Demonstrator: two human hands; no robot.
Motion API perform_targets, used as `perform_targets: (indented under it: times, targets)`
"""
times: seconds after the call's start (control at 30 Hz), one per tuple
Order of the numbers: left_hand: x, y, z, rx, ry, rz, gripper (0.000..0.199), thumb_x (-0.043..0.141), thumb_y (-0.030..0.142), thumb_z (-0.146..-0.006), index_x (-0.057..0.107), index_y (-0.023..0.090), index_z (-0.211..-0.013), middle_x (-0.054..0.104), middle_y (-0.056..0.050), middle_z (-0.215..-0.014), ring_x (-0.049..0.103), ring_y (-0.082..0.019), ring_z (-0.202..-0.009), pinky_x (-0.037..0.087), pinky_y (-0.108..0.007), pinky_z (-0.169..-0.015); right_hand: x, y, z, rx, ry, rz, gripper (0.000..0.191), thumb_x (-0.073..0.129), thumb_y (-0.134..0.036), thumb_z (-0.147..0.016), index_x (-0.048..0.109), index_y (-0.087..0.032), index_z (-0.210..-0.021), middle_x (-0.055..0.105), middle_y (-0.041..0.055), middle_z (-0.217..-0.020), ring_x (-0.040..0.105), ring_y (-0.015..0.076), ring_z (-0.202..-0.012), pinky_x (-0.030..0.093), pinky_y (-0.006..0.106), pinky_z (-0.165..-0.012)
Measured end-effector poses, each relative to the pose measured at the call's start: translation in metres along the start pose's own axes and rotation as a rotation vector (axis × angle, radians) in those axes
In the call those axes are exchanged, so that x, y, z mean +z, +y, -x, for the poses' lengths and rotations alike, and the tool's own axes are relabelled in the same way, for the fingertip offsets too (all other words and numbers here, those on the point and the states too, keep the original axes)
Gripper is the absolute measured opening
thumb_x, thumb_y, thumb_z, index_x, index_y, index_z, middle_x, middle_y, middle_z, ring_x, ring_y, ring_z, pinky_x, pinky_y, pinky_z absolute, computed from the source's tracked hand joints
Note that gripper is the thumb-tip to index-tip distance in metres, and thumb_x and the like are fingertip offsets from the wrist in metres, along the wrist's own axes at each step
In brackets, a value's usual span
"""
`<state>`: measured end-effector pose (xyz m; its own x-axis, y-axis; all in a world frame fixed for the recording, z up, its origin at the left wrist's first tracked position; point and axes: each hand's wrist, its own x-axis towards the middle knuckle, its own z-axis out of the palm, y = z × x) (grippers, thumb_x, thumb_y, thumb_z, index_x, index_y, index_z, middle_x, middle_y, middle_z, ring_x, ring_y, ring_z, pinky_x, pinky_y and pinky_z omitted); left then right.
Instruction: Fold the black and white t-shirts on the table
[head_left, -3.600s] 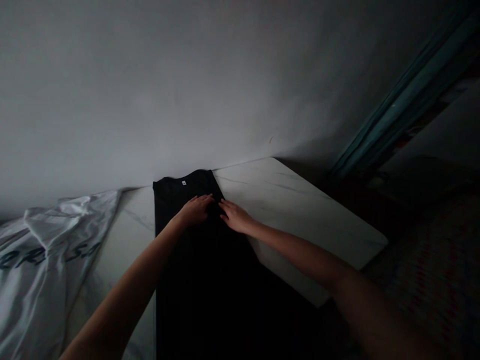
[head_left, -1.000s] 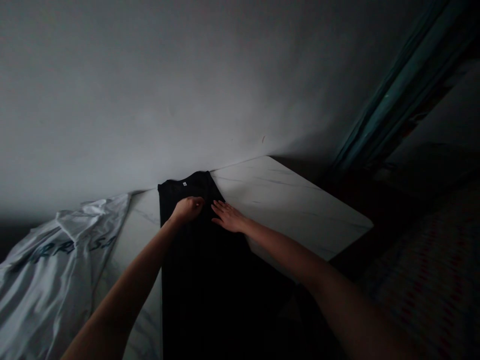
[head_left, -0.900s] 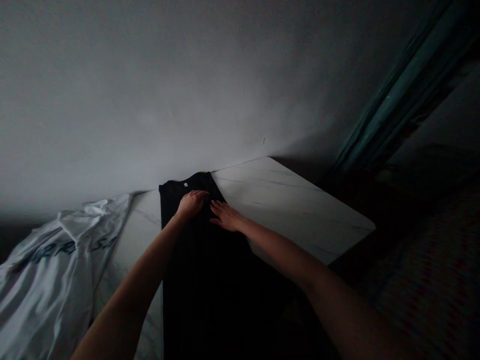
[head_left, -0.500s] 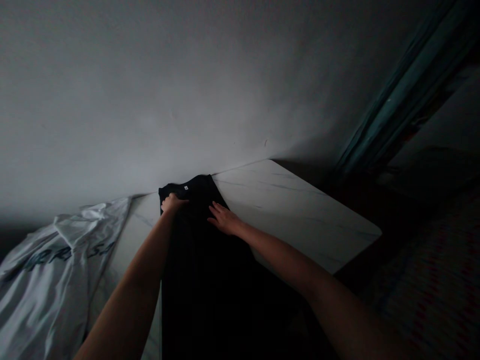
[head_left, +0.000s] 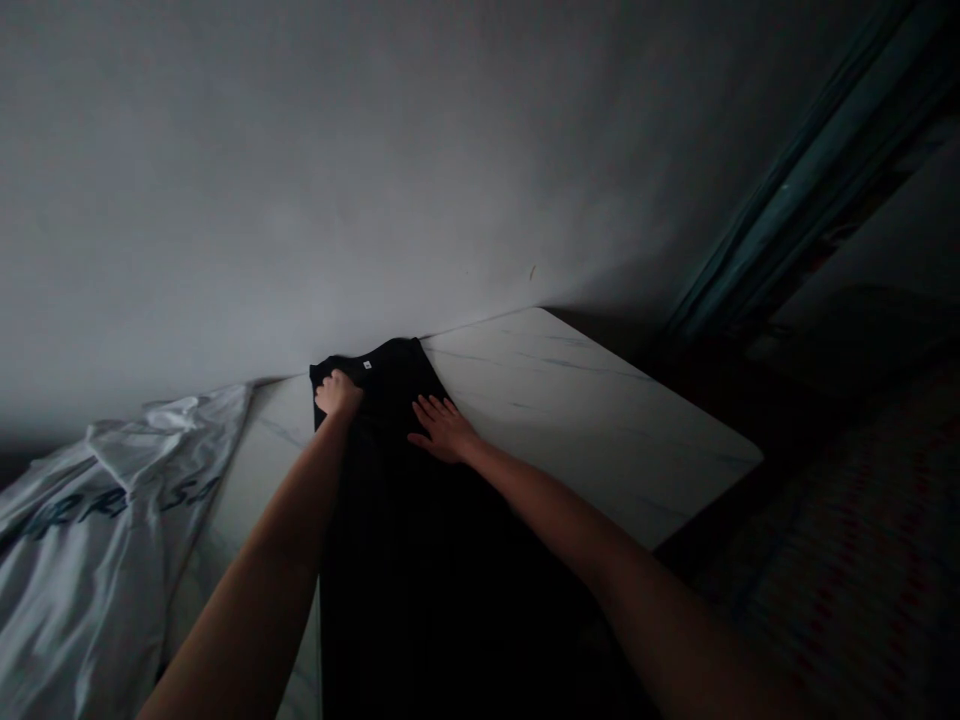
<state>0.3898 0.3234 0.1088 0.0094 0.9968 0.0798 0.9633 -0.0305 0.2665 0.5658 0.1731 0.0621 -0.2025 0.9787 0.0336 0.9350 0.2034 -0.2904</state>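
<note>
A long black garment [head_left: 405, 520] with a small white label near its top edge lies spread on a white marbled table [head_left: 585, 400]. Its lower part runs toward me and is lost in the dark. Close to the upper left edge, my left hand [head_left: 339, 393] has its fingers curled against the cloth, closed on it; the fingertips are hidden. My right hand [head_left: 444, 428] rests flat near the garment's right edge, fingers stretched and slightly spread, holding nothing.
A crumpled white shirt [head_left: 97, 580] with dark lettering lies at the left of the table. Behind the table rises a grey wall [head_left: 337, 180]. A teal curtain [head_left: 780, 190] hangs at the right, above a patterned cloth [head_left: 847, 560] in shadow.
My left hand's thumb has drawn in toward its curled fingers. My right hand has flattened, its fingers more spread on the cloth. The view has shifted slightly.
</note>
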Motion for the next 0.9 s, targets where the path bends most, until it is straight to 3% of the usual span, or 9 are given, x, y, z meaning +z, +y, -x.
perform_targets:
  times: [0.07,0.13,0.23,0.3,0.4,0.5,0.7,0.8,0.9]
  targets:
    - [0.006,0.015,0.014,0.133,0.141,-0.009,0.046,0.052,0.024,-0.086,0.054,0.012,-0.131,0.054,-0.024,-0.138,0.05,-0.038,-0.128,0.043,-0.054,-0.102,-0.002,0.0,0.001,-0.006,-0.006,0.005,0.072,0.03,-0.056,-0.101,0.027,-0.01,-0.156,0.019,0.0139,-0.162,0.015,0.0285,-0.151,0.014,0.049,-0.123]
    - [0.016,0.029,0.03,0.452,0.166,0.011,0.045,0.046,0.026,-0.091,0.053,0.019,-0.136,0.052,-0.015,-0.145,0.045,-0.032,-0.135,0.038,-0.05,-0.109,-0.002,-0.001,0.006,-0.024,-0.019,0.004,0.068,0.031,-0.052,-0.102,0.03,-0.009,-0.155,0.021,0.0141,-0.162,0.016,0.0285,-0.151,0.015,0.048,-0.123]
    - [0.035,0.041,0.049,0.909,-0.086,-0.032,0.047,0.038,0.027,-0.096,0.05,0.026,-0.141,0.048,-0.006,-0.151,0.038,-0.025,-0.142,0.034,-0.045,-0.115,-0.004,-0.005,0.026,-0.058,-0.048,-0.02,0.065,0.037,-0.049,-0.102,0.035,-0.008,-0.153,0.025,0.0152,-0.161,0.017,0.0298,-0.151,0.016,0.049,-0.123]
    - [0.043,0.043,0.058,1.059,-0.22,-0.13,0.046,0.037,0.025,-0.097,0.051,0.028,-0.141,0.044,-0.005,-0.154,0.031,-0.026,-0.147,0.031,-0.05,-0.116,-0.009,-0.01,0.048,-0.081,-0.059,-0.053,0.062,0.042,-0.046,-0.101,0.039,-0.008,-0.15,0.029,0.0163,-0.16,0.02,0.0306,-0.15,0.019,0.049,-0.122]
    - [0.042,0.046,0.07,1.059,-0.227,-0.236,0.046,0.04,0.027,-0.098,0.05,0.027,-0.143,0.037,-0.01,-0.158,0.027,-0.032,-0.148,0.029,-0.059,-0.114,-0.025,-0.018,0.092,-0.043,-0.03,-0.145,0.047,0.045,-0.04,-0.101,0.056,-0.012,-0.137,0.047,0.0158,-0.151,0.041,0.0274,-0.141,0.034,0.042,-0.116]
    - [0.026,0.054,0.094,0.998,-0.194,-0.224,0.046,0.043,0.032,-0.098,0.052,0.021,-0.141,0.043,-0.014,-0.154,0.034,-0.033,-0.145,0.027,-0.057,-0.117,-0.045,-0.026,0.146,0.12,0.087,-0.189,0.035,0.054,-0.04,-0.097,0.065,-0.017,-0.12,0.066,0.0124,-0.125,0.061,0.024,-0.117,0.048,0.037,-0.098]
    - [-0.008,0.047,0.185,1.277,-0.288,0.072,0.036,0.053,0.028,-0.089,0.062,0.024,-0.124,0.062,-0.007,-0.134,0.053,-0.024,-0.129,0.034,-0.046,-0.116,-0.046,-0.049,0.24,0.279,0.199,0.01,0.039,0.072,-0.033,-0.08,0.058,-0.02,-0.113,0.061,0.01,-0.112,0.06,0.0248,-0.102,0.052,0.037,-0.085]
    - [-0.011,0.037,0.218,1.377,-0.404,0.06,0.059,0.059,0.018,-0.078,0.053,0.025,-0.136,0.053,-0.008,-0.146,0.045,-0.027,-0.137,0.022,-0.054,-0.121,-0.035,-0.059,0.256,0.336,0.208,0.115,0.029,0.063,-0.02,-0.082,0.056,-0.019,-0.111,0.06,0.0115,-0.109,0.06,0.0253,-0.098,0.051,0.038,-0.082]
    - [-0.005,0.036,0.233,1.358,-0.433,-0.009,0.069,0.059,0.016,-0.076,0.046,0.026,-0.144,0.044,-0.01,-0.154,0.04,-0.031,-0.141,0.023,-0.061,-0.118,-0.03,-0.065,0.259,0.382,0.191,0.185,0.029,0.055,-0.01,-0.083,0.057,-0.019,-0.11,0.062,0.0126,-0.107,0.06,0.0252,-0.094,0.051,0.036,-0.077]
